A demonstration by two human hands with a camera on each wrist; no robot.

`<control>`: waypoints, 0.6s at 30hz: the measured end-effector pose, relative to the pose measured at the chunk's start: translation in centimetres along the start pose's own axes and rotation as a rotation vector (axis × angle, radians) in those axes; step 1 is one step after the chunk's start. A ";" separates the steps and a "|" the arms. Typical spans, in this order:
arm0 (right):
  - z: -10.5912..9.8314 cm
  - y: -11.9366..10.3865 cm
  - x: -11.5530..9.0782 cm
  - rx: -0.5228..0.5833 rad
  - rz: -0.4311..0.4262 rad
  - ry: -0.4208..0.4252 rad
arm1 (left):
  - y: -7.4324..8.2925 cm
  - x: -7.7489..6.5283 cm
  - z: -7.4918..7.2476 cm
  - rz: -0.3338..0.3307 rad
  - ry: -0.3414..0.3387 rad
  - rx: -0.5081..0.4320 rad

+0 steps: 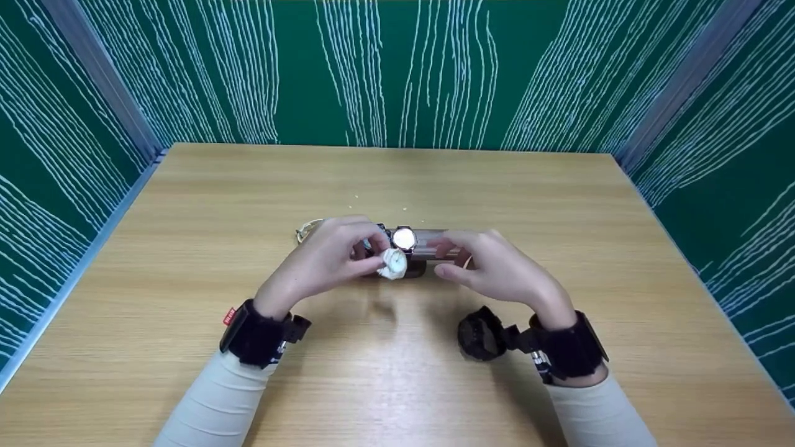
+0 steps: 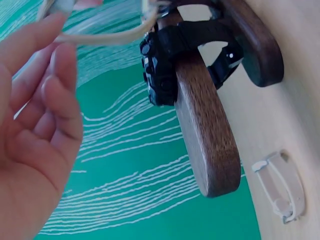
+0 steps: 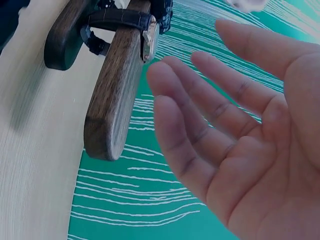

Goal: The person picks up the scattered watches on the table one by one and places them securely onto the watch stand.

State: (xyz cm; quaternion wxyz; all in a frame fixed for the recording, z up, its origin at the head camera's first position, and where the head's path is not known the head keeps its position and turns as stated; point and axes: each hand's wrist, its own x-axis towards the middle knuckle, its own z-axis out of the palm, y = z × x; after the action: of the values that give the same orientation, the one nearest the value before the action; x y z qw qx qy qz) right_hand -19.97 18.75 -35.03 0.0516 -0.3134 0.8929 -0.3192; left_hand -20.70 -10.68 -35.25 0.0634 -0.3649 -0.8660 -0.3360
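Observation:
My left hand (image 1: pixel 338 251) pinches a white watch (image 1: pixel 394 263) between thumb and fingers, its round dial facing up, in front of a dark wooden watch stand (image 1: pixel 428 248). Close up in the left wrist view, the pale strap (image 2: pixel 110 38) loops out from the fingers. A chunky black sports watch (image 2: pixel 162 65) hangs round the stand's bar. Beside it on the bar sits a round-dial watch (image 1: pixel 404 238) with a dark leather strap (image 3: pixel 120 19). My right hand (image 1: pixel 500 267) hovers by the bar's right end, fingers loosely bent, holding nothing.
On the wooden table (image 1: pixel 397 385), left of the stand, lies another light-strapped watch (image 2: pixel 285 190). A few tiny pale specks (image 1: pixel 404 209) dot the surface behind the stand. Green walls with white streaks (image 1: pixel 435 74) close in the back and sides.

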 end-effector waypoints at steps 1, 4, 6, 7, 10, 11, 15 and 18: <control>0.1 -0.1 0.0 0.003 -0.006 0.003 | 0.1 0.0 0.1 0.005 0.023 0.006; 0.4 -0.4 0.2 0.027 -0.040 0.020 | 0.3 0.1 0.4 0.019 0.075 0.016; 0.7 -0.7 0.3 0.040 -0.061 0.035 | 0.5 0.1 0.5 0.029 0.100 0.013; 0.8 -0.7 0.3 0.047 -0.074 0.045 | 0.6 0.1 0.6 0.034 0.110 0.009; 1.2 -1.0 0.5 0.060 -0.096 0.078 | 0.8 0.1 0.8 0.044 0.136 -0.002; 1.3 -1.0 0.5 0.061 -0.103 0.091 | 0.8 0.1 0.9 0.047 0.142 -0.005; 1.7 -1.1 0.7 0.063 -0.130 0.131 | 0.9 0.2 1.1 0.064 0.159 -0.003; 1.9 -1.2 0.9 0.059 -0.148 0.149 | 0.9 0.3 1.3 0.078 0.163 -0.001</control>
State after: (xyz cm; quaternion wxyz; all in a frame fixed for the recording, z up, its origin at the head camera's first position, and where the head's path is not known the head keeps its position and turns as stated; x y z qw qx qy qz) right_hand -19.51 16.50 -35.76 -0.0296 -0.3520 0.8589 -0.3709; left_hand -20.15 -9.25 -35.69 0.1465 -0.3700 -0.8428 -0.3623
